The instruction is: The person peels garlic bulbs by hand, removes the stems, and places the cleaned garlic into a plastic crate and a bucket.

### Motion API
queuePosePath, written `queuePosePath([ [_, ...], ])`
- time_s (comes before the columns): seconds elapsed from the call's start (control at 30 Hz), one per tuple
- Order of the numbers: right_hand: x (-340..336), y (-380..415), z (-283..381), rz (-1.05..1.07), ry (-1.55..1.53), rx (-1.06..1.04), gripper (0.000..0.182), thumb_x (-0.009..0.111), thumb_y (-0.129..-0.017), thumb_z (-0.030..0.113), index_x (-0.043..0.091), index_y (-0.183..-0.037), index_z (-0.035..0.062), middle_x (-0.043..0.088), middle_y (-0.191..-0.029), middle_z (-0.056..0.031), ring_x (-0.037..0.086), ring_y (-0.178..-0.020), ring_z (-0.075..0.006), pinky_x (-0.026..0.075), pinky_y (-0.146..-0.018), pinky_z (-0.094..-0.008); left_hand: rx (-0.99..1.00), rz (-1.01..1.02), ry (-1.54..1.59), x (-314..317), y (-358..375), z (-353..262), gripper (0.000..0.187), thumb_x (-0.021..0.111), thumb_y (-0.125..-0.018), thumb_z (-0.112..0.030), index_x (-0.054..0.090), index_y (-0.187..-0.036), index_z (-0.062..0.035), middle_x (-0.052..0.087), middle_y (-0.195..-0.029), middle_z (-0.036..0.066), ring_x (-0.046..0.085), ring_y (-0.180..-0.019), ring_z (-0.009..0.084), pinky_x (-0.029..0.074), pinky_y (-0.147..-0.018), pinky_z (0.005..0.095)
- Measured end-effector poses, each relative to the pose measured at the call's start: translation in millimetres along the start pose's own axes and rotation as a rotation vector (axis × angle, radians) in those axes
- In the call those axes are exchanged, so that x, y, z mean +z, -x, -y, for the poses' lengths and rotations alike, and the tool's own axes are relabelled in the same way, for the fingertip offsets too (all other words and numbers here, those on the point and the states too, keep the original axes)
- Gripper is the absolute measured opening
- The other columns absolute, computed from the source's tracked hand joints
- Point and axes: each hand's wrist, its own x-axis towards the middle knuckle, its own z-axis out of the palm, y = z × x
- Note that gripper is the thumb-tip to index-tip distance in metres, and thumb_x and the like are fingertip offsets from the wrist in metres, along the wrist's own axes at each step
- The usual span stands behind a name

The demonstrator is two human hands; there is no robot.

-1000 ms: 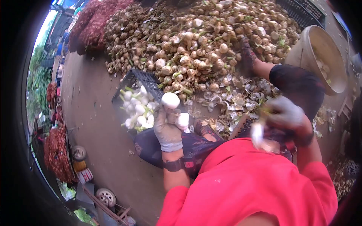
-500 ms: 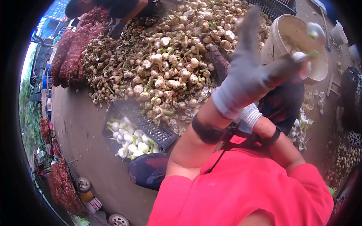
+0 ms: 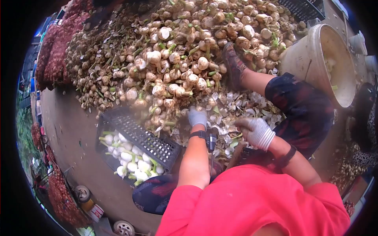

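Note:
A big heap of unpeeled garlic bulbs [image 3: 173,74] with roots and stalks lies in front of me. My left hand [image 3: 197,117], in a grey-white glove, reaches down to the heap's near edge; its fingers are hidden among the bulbs. To the right, my right hand [image 3: 256,133], also gloved, hovers over loose garlic skins [image 3: 228,112]. Its fingers are curled, and I cannot make out what they hold. Peeled white garlic bulbs [image 3: 136,159] with green stalks lie in a black plastic crate [image 3: 143,135] at my left.
A large whitish bucket [image 3: 301,59] leans at the right beside my knee. Red mesh sacks [image 3: 59,51] stand at the far left. Another black crate [image 3: 305,8] is behind the heap. My shoe [image 3: 235,67] rests against the garlic.
My left hand has swung from near the bucket, where white bulbs were in the air, down to the heap. My right hand now shows clear of the left arm. The view has shifted.

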Motion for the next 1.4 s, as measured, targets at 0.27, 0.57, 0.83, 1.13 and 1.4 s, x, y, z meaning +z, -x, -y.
queuePosePath([
  [0.27, 19, -4, 16, 0.0, -0.618, 0.12, 0.028, 0.05, -0.083, 0.004, 0.06, -0.109, -0.0021, 0.063, -0.08, -0.0058, 0.056, -0.057, -0.0116, 0.048, -0.053, -0.0258, 0.007, -0.074, 0.19, 22, -7, 36, 0.054, 0.066, -0.074, -0.017, 0.05, -0.122, 0.0024, 0.061, -0.106, 0.026, 0.062, -0.092, 0.0385, 0.048, -0.08, 0.0399],
  [0.57, 9, 37, 16, -0.003, -0.545, 0.246, 0.034, 0.048, -0.084, 0.0, 0.058, -0.116, -0.0012, 0.064, -0.086, -0.0049, 0.051, -0.059, -0.0077, 0.047, -0.054, -0.0236, -0.242, -0.078, 0.492, 65, -28, 41, 0.088, 0.074, -0.074, -0.023, 0.023, -0.145, -0.0213, 0.052, -0.125, 0.021, 0.059, -0.099, 0.0301, 0.051, -0.078, 0.0415],
  [0.83, 6, -3, 17, -0.031, -0.671, 0.254, 0.032, 0.05, -0.084, 0.003, 0.057, -0.115, -0.0016, 0.062, -0.08, -0.0054, 0.051, -0.057, -0.0079, 0.044, -0.051, -0.0235, -0.132, 0.075, 0.847, 44, -21, 51, 0.069, 0.072, -0.073, -0.008, 0.034, -0.13, -0.0022, 0.057, -0.069, 0.009, 0.053, -0.05, 0.0186, 0.04, -0.039, 0.0354],
  [1.13, 51, -20, 36, 0.044, -0.418, 0.06, 0.036, 0.062, -0.085, 0.03, 0.065, -0.085, -0.0054, 0.06, -0.066, -0.007, 0.05, -0.058, -0.0119, 0.043, -0.051, -0.0316, 0.867, -0.275, 0.03, -111, 187, -12, 0.056, 0.077, -0.059, -0.013, 0.05, -0.106, -0.0007, 0.051, -0.1, 0.017, 0.049, -0.096, 0.032, 0.043, -0.084, 0.0407],
  [1.4, 41, 27, 48, 0.161, -0.505, -0.009, 0.033, 0.053, -0.088, 0.022, 0.06, -0.07, -0.004, 0.054, -0.056, -0.0056, 0.052, -0.051, -0.0146, 0.041, -0.046, -0.032, 1.051, -0.467, -0.035, -124, 235, -11, 0.055, 0.077, -0.057, -0.008, 0.05, -0.105, -0.001, 0.05, -0.096, 0.017, 0.05, -0.092, 0.0336, 0.044, -0.079, 0.0415],
])
